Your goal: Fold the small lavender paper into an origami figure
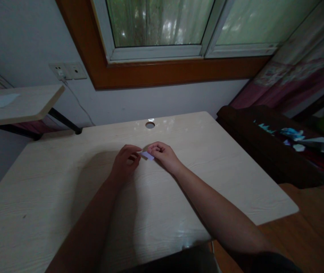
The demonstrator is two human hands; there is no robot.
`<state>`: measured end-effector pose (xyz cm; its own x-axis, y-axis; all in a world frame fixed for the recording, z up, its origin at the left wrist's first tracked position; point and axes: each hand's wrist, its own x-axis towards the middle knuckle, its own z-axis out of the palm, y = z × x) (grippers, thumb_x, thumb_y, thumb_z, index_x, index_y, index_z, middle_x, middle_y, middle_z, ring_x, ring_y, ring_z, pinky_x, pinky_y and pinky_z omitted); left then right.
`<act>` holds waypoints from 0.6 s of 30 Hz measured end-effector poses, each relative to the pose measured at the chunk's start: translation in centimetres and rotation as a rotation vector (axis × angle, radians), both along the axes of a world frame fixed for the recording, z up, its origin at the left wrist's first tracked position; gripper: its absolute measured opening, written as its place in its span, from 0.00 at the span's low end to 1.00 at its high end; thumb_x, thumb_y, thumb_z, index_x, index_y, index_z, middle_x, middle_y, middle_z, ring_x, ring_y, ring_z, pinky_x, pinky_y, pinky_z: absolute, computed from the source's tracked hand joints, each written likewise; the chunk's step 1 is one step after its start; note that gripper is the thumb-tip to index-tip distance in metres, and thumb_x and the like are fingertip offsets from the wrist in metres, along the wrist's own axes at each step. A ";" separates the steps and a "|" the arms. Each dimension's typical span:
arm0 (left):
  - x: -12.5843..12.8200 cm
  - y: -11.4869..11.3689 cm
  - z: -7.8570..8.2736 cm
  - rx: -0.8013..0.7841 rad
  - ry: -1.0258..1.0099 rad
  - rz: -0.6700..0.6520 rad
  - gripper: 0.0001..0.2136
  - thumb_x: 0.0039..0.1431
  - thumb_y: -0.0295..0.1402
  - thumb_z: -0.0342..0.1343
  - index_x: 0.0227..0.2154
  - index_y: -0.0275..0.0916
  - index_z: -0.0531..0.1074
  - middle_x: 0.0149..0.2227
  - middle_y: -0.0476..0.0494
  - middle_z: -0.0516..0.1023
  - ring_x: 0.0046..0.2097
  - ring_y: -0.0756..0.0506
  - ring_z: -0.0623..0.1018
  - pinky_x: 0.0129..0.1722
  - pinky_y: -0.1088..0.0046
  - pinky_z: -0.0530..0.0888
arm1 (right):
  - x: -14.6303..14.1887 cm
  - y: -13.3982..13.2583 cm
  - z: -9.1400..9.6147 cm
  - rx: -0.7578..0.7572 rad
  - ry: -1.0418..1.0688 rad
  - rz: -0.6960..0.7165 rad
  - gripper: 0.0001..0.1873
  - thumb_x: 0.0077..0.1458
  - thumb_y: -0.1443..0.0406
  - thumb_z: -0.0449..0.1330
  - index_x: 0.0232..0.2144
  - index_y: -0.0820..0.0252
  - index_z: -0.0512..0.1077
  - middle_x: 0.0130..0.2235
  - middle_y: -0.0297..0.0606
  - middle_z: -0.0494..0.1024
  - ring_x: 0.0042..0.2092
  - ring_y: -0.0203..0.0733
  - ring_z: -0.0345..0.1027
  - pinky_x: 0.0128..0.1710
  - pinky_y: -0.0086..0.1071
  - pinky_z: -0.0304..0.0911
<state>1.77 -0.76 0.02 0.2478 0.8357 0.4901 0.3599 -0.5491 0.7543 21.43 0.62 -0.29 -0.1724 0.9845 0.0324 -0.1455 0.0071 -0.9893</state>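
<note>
Dark clothing [176,262] at the near edge of a pale desk [221,159], left hand [123,162] and right hand [165,154] — both pinched narrow — holding a small lilac piece [149,156] between them, round hole [150,125] beyond.

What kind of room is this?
Probably a room in a home, perhaps a bedroom or study: there's a pale desk below a window, and a patterned curtain hangs to the right.

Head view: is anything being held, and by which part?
Yes, a small pale-purple slip, seemingly paper: the left hand has its left end, the right hand its upper right edge, both with fingertips.
</note>
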 end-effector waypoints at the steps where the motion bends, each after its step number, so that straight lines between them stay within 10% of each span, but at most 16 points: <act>1: 0.0 0.1 -0.1 0.048 0.025 -0.016 0.09 0.61 0.31 0.56 0.43 0.42 0.74 0.46 0.42 0.73 0.38 0.51 0.77 0.36 0.75 0.78 | 0.0 0.0 0.0 -0.004 0.013 0.011 0.12 0.47 0.59 0.67 0.31 0.60 0.74 0.25 0.30 0.74 0.26 0.32 0.64 0.29 0.28 0.59; 12: -0.2 0.0 0.1 0.192 0.188 -0.033 0.06 0.63 0.31 0.55 0.39 0.43 0.77 0.40 0.43 0.79 0.42 0.48 0.78 0.46 0.70 0.76 | 0.2 0.2 -0.2 0.050 -0.049 0.047 0.11 0.51 0.58 0.65 0.32 0.60 0.74 0.29 0.32 0.75 0.30 0.34 0.66 0.33 0.29 0.60; 18: -0.2 0.0 0.0 0.114 0.185 0.041 0.06 0.63 0.33 0.55 0.37 0.41 0.77 0.38 0.43 0.77 0.36 0.49 0.77 0.38 0.75 0.77 | 0.2 -0.4 0.5 0.383 -0.256 -0.074 0.09 0.58 0.59 0.60 0.34 0.55 0.78 0.39 0.39 0.77 0.44 0.41 0.70 0.48 0.36 0.64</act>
<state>1.61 -0.78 -0.01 0.3087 0.7887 0.5317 0.5101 -0.6091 0.6073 21.64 0.25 0.20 -0.1525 0.9199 0.3612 0.1179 0.3798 -0.9175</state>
